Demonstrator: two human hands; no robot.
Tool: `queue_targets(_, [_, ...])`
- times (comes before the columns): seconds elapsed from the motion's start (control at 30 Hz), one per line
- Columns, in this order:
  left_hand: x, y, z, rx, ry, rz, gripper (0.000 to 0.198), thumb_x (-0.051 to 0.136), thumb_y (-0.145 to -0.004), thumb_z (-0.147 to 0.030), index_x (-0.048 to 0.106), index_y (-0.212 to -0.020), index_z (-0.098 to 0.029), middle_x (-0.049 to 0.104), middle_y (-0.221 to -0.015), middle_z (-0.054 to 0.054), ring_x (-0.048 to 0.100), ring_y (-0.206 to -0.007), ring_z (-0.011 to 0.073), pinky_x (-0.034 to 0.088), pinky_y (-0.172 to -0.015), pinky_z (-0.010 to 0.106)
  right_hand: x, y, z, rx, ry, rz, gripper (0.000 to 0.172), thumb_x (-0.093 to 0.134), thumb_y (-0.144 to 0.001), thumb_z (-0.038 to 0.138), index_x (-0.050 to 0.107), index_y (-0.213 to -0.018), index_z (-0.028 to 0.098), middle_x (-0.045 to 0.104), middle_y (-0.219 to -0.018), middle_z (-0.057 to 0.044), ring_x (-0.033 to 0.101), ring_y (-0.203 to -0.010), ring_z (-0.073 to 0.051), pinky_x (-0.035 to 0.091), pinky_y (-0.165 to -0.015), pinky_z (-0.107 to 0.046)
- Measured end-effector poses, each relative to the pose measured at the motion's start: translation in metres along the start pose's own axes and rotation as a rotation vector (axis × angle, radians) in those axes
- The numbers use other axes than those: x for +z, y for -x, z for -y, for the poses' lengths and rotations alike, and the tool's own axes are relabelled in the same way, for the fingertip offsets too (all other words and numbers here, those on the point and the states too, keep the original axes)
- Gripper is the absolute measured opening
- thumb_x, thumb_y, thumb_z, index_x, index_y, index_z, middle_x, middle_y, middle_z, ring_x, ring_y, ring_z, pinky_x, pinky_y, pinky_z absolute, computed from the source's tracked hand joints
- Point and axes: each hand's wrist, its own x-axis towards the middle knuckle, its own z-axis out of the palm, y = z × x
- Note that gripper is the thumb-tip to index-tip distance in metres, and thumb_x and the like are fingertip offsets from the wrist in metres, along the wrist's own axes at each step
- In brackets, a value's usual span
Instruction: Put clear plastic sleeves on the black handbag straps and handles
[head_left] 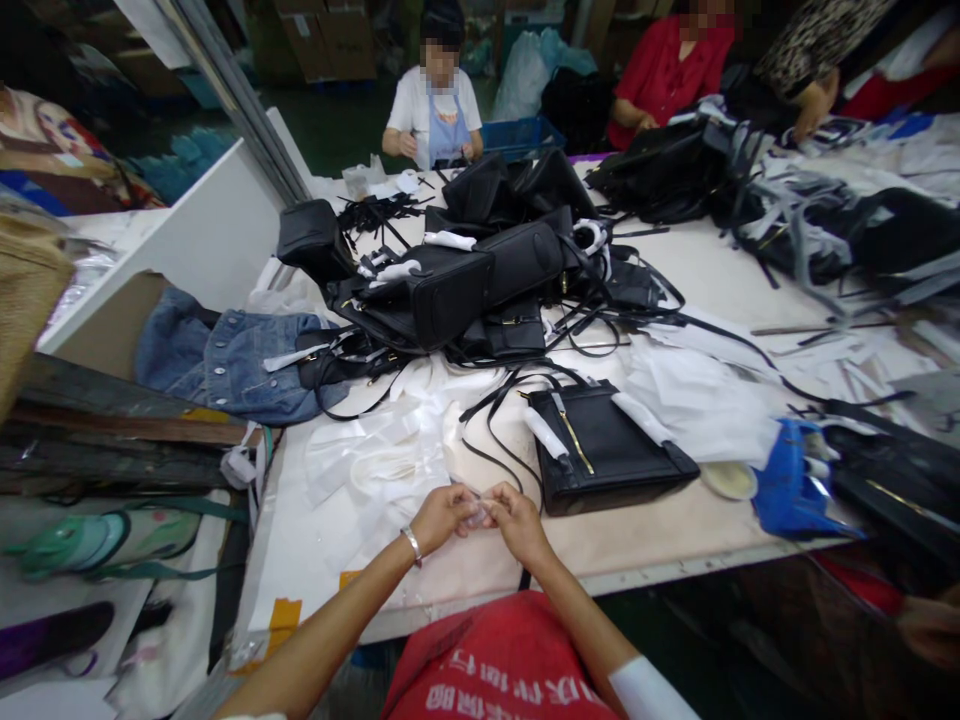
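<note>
Just above the near edge of the table [600,548], the left hand [442,516] and right hand [519,518] meet, fingertips pinched on a small translucent piece [475,515], too covered to name more closely. It looks thin, light and pliable, probably slippery, so its edges seem the place to grip. Beside the right hand lies a black handbag [622,465]; bulkier, with fairly firm panels, it should lift best by its white-wrapped handles [547,434]. Toward the right along the near edge, a blue plastic bin [780,480] holds pale items too blurred to identify; next to it sits a round shallow dish [727,481], contents unclear
</note>
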Motion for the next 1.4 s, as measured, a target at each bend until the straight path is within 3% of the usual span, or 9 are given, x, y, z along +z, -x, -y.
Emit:
queue_targets(0.4, [0.005, 0.004, -0.006, 0.096, 0.019, -0.097, 0.024, 0.061, -0.071, -0.033, 0.052, -0.086, -0.017, 0.060, -0.068, -0.003, 0.061, -0.057, 0.0123, 0.047, -0.047, 0.021, 0.004, -0.010, 0.006, 0.060, 0.010, -0.049, 0.021, 0.052, -0.079, 0.039, 0.055, -0.075, 0.019, 0.058, -0.052, 0.003, 0.056, -0.049, -0.014, 0.044, -0.049, -0.023])
queue_targets(0.77, [-0.001, 0.001, -0.003, 0.071, 0.053, -0.062, 0.025, 0.062, -0.072, -0.031, 0.052, -0.089, -0.016, 0.061, -0.075, -0.001, 0.063, -0.056, 0.0132, 0.046, -0.044, 0.020, 0.005, -0.016, 0.006, 0.019, 0.173, -0.109, 0.031, 0.050, -0.081, 0.046, 0.045, -0.063, 0.021, 0.049, -0.045, 0.007, 0.047, -0.039, -0.010, 0.035, -0.043, -0.020])
queue_targets(1.0, [-0.003, -0.001, -0.005, 0.043, 0.056, -0.050, 0.024, 0.058, -0.075, -0.037, 0.057, -0.084, -0.015, 0.060, -0.068, 0.000, 0.061, -0.060, 0.0142, 0.047, -0.046, 0.021, 0.006, -0.020, 0.004, 0.066, 0.027, -0.063, 0.028, 0.050, -0.082, 0.046, 0.048, -0.069, 0.021, 0.053, -0.046, 0.006, 0.051, -0.044, -0.012, 0.038, -0.048, -0.022])
queue_targets(1.17, [-0.006, -0.001, -0.003, 0.078, 0.033, -0.043, 0.027, 0.056, -0.077, -0.040, 0.061, -0.080, -0.014, 0.059, -0.068, 0.001, 0.056, -0.060, 0.0131, 0.047, -0.047, 0.022, 0.005, -0.020, -0.001, 0.009, 0.034, 0.002, 0.020, 0.047, -0.084, 0.038, 0.049, -0.075, 0.021, 0.056, -0.055, 0.004, 0.057, -0.051, -0.013, 0.042, -0.052, -0.023])
queue_targets(1.4, [-0.003, 0.001, 0.000, 0.085, -0.013, -0.094, 0.022, 0.059, -0.074, -0.034, 0.063, -0.083, -0.014, 0.061, -0.071, 0.002, 0.056, -0.061, 0.0138, 0.047, -0.047, 0.022, 0.003, -0.013, 0.009, -0.158, 0.282, 0.057, 0.015, 0.041, -0.088, 0.029, 0.050, -0.079, 0.021, 0.059, -0.071, 0.002, 0.059, -0.057, -0.012, 0.042, -0.059, -0.024])
